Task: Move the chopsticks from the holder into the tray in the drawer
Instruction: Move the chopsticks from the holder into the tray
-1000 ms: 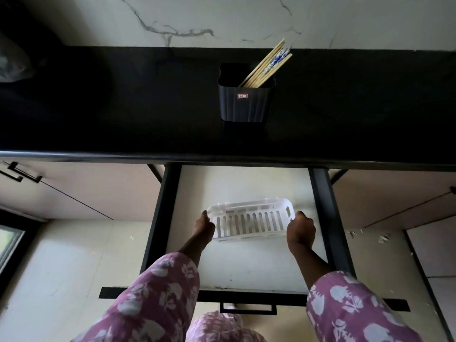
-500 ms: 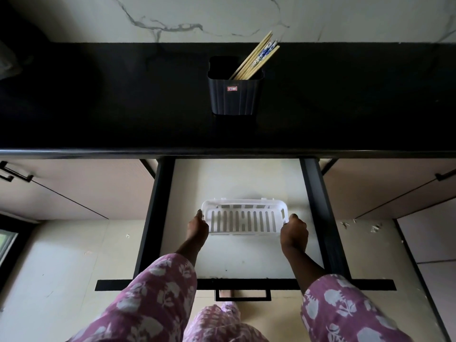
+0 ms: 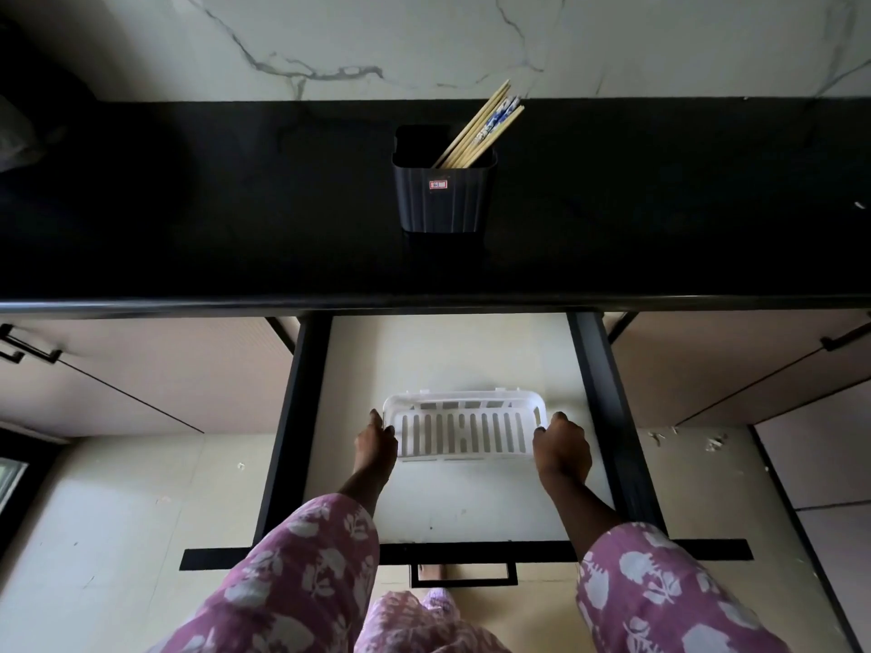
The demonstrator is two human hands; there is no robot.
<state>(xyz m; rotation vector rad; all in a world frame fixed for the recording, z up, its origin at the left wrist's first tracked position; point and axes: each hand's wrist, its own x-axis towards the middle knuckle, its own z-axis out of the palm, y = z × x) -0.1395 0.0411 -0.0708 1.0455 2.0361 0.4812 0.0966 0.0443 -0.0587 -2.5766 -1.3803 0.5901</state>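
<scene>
Several wooden chopsticks, some with blue-patterned tops, lean right inside a black ribbed holder on the black countertop. Below it, the open drawer holds a white slotted tray. My left hand grips the tray's left end and my right hand grips its right end. The tray lies level, long side across the drawer.
Black drawer side rails flank the tray. The drawer front with its black handle is near my body. Closed beige cabinet doors sit on both sides. A marble wall backs the countertop.
The tray has been straightened from a slight tilt to level, both hands staying on its ends. The view shifted slightly.
</scene>
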